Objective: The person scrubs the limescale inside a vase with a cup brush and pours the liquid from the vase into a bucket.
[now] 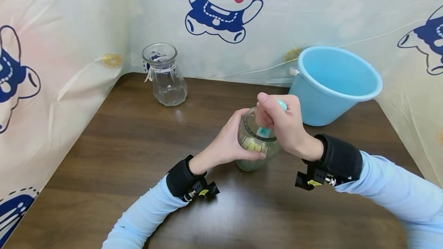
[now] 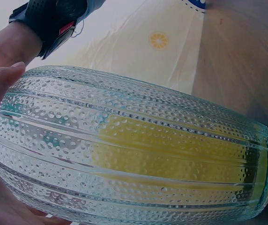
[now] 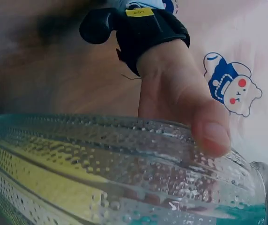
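A textured clear glass jar (image 1: 249,164) stands on the wooden table; something yellow shows through its wall (image 2: 171,150). My left hand (image 1: 238,141) grips the jar's side, thumb across the front, and in the right wrist view that hand (image 3: 185,98) lies against the glass. Above the jar's mouth, my right hand (image 1: 285,124) is curled round a turquoise handle (image 1: 282,105). The handle's lower part (image 1: 264,131) reaches down into the jar. What its far end looks like is hidden by the bumpy glass.
At the back left stands a clear glass vase (image 1: 169,87) with a white string round its neck. A light blue bucket (image 1: 320,107) is at the back right, close behind my right hand. Patterned sheeting (image 1: 277,18) rises along the table's back and sides.
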`<state>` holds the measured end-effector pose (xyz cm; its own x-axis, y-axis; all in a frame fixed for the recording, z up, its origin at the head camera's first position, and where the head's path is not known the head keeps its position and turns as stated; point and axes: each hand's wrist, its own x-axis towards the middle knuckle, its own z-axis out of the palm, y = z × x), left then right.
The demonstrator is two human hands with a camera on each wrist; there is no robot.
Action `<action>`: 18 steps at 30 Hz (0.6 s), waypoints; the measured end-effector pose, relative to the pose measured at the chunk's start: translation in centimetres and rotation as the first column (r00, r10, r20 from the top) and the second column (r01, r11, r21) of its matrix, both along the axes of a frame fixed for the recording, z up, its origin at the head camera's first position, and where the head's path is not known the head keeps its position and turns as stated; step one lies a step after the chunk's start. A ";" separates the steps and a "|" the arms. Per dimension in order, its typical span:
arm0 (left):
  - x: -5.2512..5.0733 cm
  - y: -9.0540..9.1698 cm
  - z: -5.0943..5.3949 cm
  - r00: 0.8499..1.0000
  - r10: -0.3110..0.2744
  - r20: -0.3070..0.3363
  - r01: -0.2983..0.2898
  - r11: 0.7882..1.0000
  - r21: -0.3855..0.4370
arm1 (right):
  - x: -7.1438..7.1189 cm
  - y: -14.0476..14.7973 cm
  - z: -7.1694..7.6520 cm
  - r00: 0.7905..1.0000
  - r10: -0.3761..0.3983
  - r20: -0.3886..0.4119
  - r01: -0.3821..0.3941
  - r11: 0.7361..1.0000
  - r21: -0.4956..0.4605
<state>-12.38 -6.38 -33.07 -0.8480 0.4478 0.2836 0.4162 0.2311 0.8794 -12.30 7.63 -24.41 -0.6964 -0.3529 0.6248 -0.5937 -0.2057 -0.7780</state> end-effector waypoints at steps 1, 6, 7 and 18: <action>0.0 0.0 0.0 1.000 0.000 0.002 0.000 1.000 -0.001 | -0.1 0.0 0.0 1.000 -0.006 0.011 0.006 1.000 -0.002; -0.1 0.0 -0.1 1.000 -0.001 0.001 0.001 1.000 -0.007 | -0.2 0.3 -0.3 0.996 -0.024 0.083 0.025 1.000 -0.009; -0.1 0.0 -0.1 1.000 -0.005 0.000 0.005 1.000 -0.006 | -0.2 0.3 -0.2 0.995 -0.024 0.093 0.025 1.000 -0.016; -0.2 -0.2 -0.1 1.000 -0.009 -0.017 0.009 1.000 0.005 | -3.5 -0.5 3.3 0.996 -0.039 0.079 0.039 0.999 0.009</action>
<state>-12.53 -6.57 -33.21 -0.8389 0.4541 0.3002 0.4332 0.2228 0.8734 -15.78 7.10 -21.11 -0.7569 -0.3286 0.5649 -0.5378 -0.1778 -0.8241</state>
